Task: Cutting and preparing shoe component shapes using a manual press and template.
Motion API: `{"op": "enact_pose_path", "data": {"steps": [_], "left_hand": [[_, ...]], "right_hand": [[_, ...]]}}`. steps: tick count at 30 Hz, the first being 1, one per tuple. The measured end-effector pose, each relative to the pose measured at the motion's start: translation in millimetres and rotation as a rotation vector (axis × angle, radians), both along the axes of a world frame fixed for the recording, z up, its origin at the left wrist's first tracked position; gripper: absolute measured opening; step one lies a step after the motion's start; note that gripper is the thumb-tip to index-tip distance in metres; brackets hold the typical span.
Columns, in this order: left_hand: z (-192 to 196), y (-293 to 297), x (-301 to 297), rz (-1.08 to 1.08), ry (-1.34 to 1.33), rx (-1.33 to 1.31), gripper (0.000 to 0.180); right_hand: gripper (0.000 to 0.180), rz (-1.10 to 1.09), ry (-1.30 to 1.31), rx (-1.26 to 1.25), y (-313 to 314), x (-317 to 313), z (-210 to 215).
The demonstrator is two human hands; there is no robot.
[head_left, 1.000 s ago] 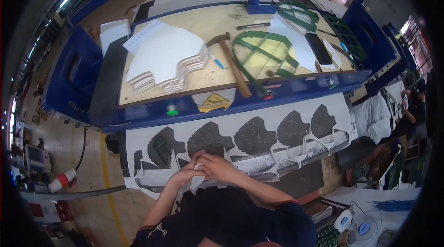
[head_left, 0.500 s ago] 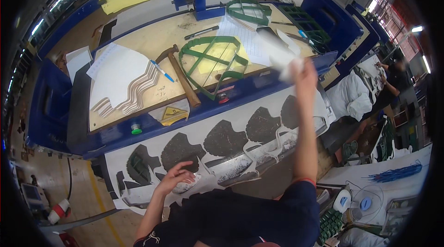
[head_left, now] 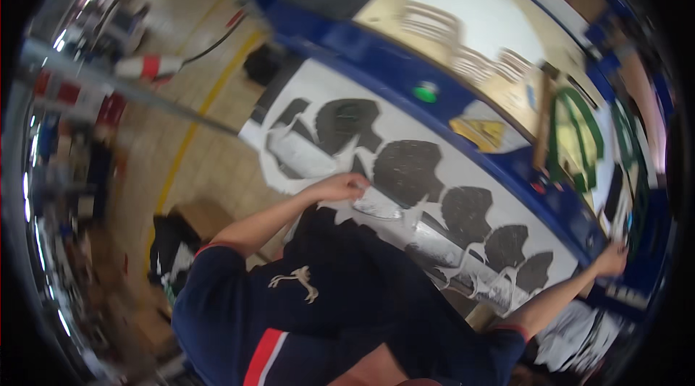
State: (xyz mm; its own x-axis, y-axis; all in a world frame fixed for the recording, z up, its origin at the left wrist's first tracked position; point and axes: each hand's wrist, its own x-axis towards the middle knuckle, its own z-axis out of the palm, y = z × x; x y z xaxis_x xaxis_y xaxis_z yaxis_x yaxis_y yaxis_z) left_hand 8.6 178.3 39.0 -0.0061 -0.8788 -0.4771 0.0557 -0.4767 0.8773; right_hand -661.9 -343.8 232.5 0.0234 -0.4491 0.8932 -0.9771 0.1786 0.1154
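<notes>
A long white sheet (head_left: pixel 438 162) with several scalloped cut-outs lies along the front of the blue press, and dark grey shows through the openings. At the sheet's near edge, my left hand (head_left: pixel 340 187) is closed with its fingertips pinched on the white material. My right hand (head_left: pixel 610 260) reaches far out to the right, its fingers closed on a white cut piece (head_left: pixel 620 225), blurred by motion. Beside it on the press table stands a green cutting die (head_left: pixel 572 136). A hammer (head_left: pixel 543 115) lies left of that die.
Stacked white cut pieces (head_left: pixel 481 13) lie on the press table. The blue press edge (head_left: pixel 362 53) carries a green button (head_left: pixel 426 91) and a yellow warning label (head_left: pixel 478 133). A metal bar (head_left: pixel 145 86) crosses at left above the tiled floor. White bundles (head_left: pixel 579 335) sit at lower right.
The view has swung left and tilted. My left hand has gone from spread fingers to a pinch at the sheet's edge. My right hand still has the white cut piece at the table's right.
</notes>
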Motion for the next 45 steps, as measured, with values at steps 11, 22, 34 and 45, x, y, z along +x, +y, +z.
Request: {"op": "enact_pose_path", "data": {"steps": [11,22,34,45], "left_hand": [[-15,58,194,0.841,-1.356,0.102,0.043],[3,105,230,0.543,-1.010,0.436,0.064],[-17,111,246,0.432,-0.931,0.409,0.065],[-22,30,219,0.303,-1.069,-0.189,0.053]], "right_hand": [[0.032,1.277,-0.552,0.984,373,522,-167],[0.076,0.930,-0.061,1.510,410,696,-185],[0.052,0.856,-1.083,1.644,428,650,-166],[0.049,1.051,-0.853,1.209,366,494,63]]}}
